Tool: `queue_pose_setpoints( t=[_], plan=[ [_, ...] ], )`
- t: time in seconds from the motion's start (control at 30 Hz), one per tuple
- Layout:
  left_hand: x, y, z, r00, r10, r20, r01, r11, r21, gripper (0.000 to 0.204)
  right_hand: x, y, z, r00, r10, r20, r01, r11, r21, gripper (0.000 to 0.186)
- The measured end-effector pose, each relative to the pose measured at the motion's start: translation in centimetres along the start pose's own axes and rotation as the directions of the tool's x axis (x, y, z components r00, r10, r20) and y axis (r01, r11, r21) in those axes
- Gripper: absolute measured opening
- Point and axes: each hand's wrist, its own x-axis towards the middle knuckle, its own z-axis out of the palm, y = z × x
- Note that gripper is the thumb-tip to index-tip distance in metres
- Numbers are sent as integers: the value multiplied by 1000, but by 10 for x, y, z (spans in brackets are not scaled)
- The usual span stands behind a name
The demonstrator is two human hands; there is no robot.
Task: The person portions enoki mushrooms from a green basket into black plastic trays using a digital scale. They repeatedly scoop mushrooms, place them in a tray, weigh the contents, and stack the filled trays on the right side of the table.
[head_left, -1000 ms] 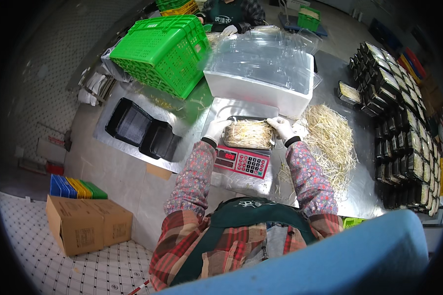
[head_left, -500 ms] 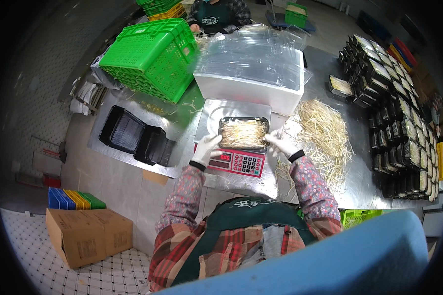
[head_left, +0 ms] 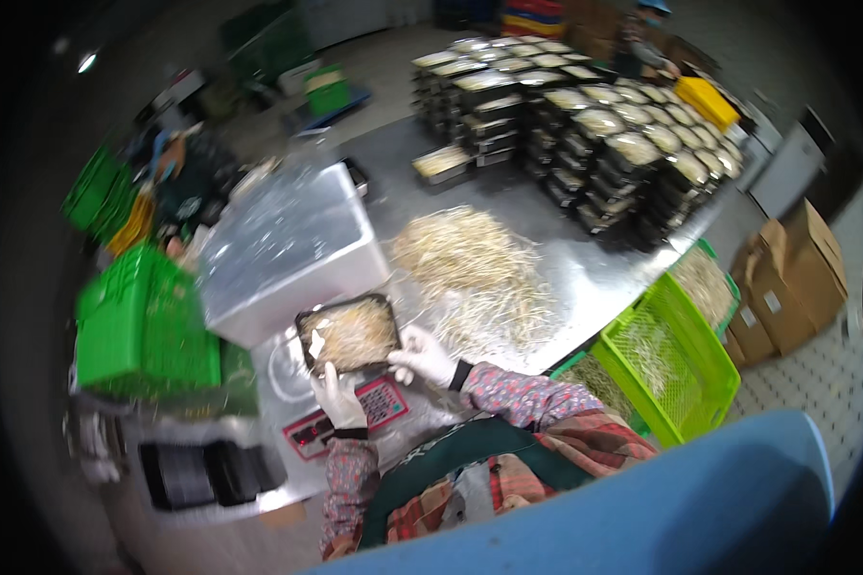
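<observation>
A black tray of pale sprouts (head_left: 350,331) is between my gloved hands, above a red-fronted scale (head_left: 384,402) with a steel platform. My left hand (head_left: 340,398) grips the tray's lower edge, and my right hand (head_left: 422,356) grips its right corner. Just behind it stands a white foam box (head_left: 288,287) topped with clear plastic film. A loose heap of sprouts (head_left: 465,254) lies to the right on the steel table (head_left: 393,163). Empty black trays (head_left: 177,476) are stacked at the lower left. The picture is somewhat blurred.
Stacked packed trays (head_left: 633,144) fill the far right of the table, beside a single tray (head_left: 443,168). Green crates (head_left: 144,326) stand left. A lime crate (head_left: 666,355) and cardboard boxes (head_left: 791,273) are at the right. One person (head_left: 192,182) is across the table, another (head_left: 642,48) far right.
My view has swung round to the right, shifting the table and bringing crates at the right into sight. Both hands still hold the tray; its motion on the scale is hard to judge.
</observation>
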Motion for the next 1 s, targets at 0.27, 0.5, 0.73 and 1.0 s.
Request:
queue_pose_setpoints(
  t=[0.27,0.5,0.73,1.0],
  plan=[
    [-5,-71,85,891,-245,382,230,969,86,49,-45,-50,-120,962,-69,-265,-51,906,-420,24],
    [-19,-131,164,612,-602,514,421,797,433,80,-91,-60,-254,794,-283,-538,222,959,-176,14],
    [7,-121,153,581,-611,538,298,774,559,63,-96,-86,-463,-18,-138,-990,413,901,-134,19],
    [15,-108,160,720,-561,409,321,792,520,43,-105,-96,-587,-108,-104,-989,378,916,-138,27]
  ],
)
